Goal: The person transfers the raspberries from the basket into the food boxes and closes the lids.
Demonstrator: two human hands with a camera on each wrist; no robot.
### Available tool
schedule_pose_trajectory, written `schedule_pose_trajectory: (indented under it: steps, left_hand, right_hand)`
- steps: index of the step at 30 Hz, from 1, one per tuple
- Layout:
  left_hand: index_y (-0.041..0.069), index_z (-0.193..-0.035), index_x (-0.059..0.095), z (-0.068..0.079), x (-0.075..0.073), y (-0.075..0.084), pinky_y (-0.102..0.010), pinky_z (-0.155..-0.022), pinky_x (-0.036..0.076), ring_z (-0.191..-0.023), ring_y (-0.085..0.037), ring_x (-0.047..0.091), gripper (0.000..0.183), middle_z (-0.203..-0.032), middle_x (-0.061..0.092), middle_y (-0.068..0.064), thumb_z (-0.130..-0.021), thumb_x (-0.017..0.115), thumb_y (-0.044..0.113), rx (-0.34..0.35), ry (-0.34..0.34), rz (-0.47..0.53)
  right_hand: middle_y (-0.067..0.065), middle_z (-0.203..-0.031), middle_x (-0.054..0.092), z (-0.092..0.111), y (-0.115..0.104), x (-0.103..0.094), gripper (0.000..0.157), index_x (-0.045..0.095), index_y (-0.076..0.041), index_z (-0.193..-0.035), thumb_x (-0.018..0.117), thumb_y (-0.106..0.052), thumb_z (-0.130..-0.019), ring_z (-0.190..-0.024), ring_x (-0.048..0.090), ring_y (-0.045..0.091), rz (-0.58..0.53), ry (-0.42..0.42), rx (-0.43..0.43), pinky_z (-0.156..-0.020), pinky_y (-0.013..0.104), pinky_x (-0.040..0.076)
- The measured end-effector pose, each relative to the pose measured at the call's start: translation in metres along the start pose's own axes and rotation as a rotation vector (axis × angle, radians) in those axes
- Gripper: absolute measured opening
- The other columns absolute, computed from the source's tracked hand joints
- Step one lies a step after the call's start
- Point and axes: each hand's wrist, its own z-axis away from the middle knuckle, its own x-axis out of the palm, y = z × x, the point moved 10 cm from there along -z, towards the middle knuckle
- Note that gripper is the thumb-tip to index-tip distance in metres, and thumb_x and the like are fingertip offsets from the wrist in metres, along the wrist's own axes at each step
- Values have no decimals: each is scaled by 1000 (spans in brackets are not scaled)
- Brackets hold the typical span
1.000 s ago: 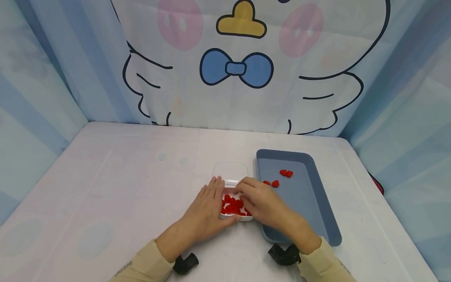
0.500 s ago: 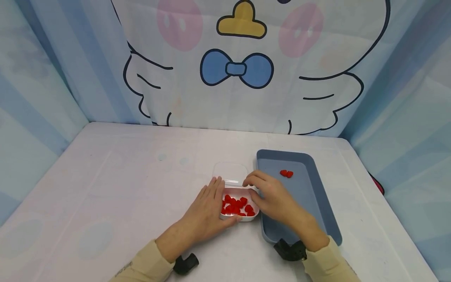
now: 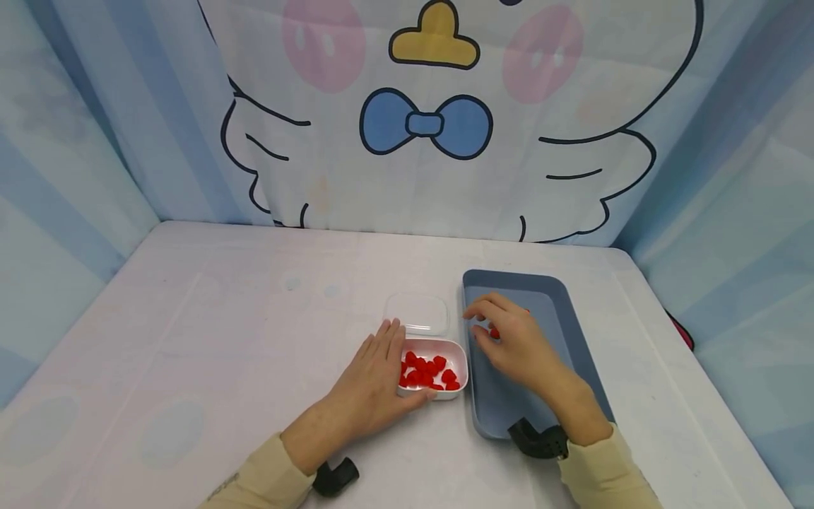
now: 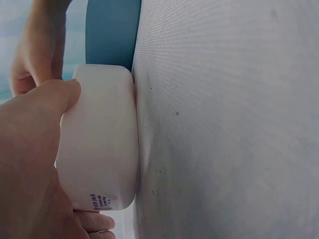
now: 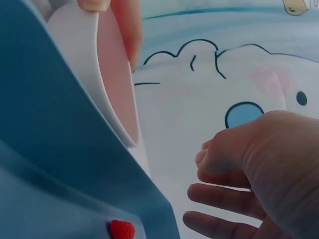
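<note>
Here's my smooth white box (image 3: 450,395), round-cornered, on the pale counter (image 3: 254,318), bumpy red berries (image 3: 424,378) clustered inside. My left hand (image 3: 370,382) rests against it, fingers straight and together, thumb along the near wall. Over the raised-rim blue-grey tray (image 3: 555,311), my right hand (image 3: 516,344), fingers bent and parted, partly hides more berries. A clear lid (image 3: 417,313) lies just beyond the box.

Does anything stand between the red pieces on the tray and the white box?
Only the raised wall of the blue tray, lying between a red piece and the white box; the box's top is open.
</note>
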Motion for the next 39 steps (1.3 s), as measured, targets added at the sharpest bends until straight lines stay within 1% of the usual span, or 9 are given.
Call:
schedule_pose_trajectory:
  steps: [3, 6, 10, 13, 18, 20, 29, 39]
  left_hand:
    - [4, -156, 23, 0, 1, -1, -52, -122, 26, -153, -33, 21, 103, -162, 27, -14, -82, 68, 60, -10, -6, 2]
    - [5, -156, 23, 0, 1, -2, -52, -122, 26, -153, -33, 20, 103, -163, 26, -14, -82, 69, 61, -18, -15, 1]
    - [5, -156, 22, 0, 2, -2, -52, -122, 25, -153, -33, 19, 103, -163, 26, -14, -82, 69, 60, -22, -21, 7]
    - [5, -156, 22, 1, 2, -2, -52, -122, 25, -153, -33, 19, 103, -163, 26, -14, -82, 69, 59, -20, -21, 9]
    - [4, -156, 22, 2, 2, -2, -52, -122, 26, -153, -33, 20, 103, -163, 26, -14, -82, 69, 58, -16, -18, 11]
    - [5, -156, 21, 2, 2, -2, -52, -122, 26, -153, -33, 20, 104, -163, 25, -14, -82, 69, 58, -17, -19, 14]
    - [5, -156, 21, 1, 3, -2, -52, -122, 25, -153, -33, 20, 104, -163, 25, -14, -82, 69, 59, -18, -24, 6]
    - [5, -156, 22, 0, 2, -2, -52, -122, 26, -153, -33, 21, 104, -163, 26, -14, -81, 70, 59, -18, -16, 8]
  right_hand:
    - [5, -99, 65, 0, 6, -1, 21, 69, -3, -98, 74, 7, -80, -75, 59, 14, -2, -8, 27, -67, 32, 58]
    - [6, -100, 65, 1, 13, -1, 21, 69, -2, -99, 73, 7, -81, -79, 61, 18, -1, -23, 66, -69, 36, 58]
    - [8, -102, 65, 3, 23, -3, 21, 68, -2, -102, 70, 7, -83, -84, 62, 25, 8, -43, 131, -72, 40, 57]
    - [10, -104, 64, 5, 32, -5, 21, 68, -2, -105, 69, 5, -85, -87, 62, 28, 11, -57, 191, -75, 43, 57]
    - [13, -105, 65, 9, 44, -6, 20, 68, -2, -106, 68, 2, -86, -87, 62, 28, 29, -71, 254, -76, 43, 57]
    - [13, -106, 65, 10, 48, -4, 21, 68, -2, -107, 67, 2, -87, -88, 62, 27, 37, -82, 268, -76, 42, 56]
    - [14, -109, 67, 15, 58, 10, 24, 68, -1, -107, 68, 7, -85, -100, 64, 32, 50, -180, 294, -83, 47, 55]
    - [16, -107, 67, 17, 61, 18, 24, 68, 0, -106, 70, 6, -82, -100, 65, 33, 72, -239, 290, -88, 52, 54]
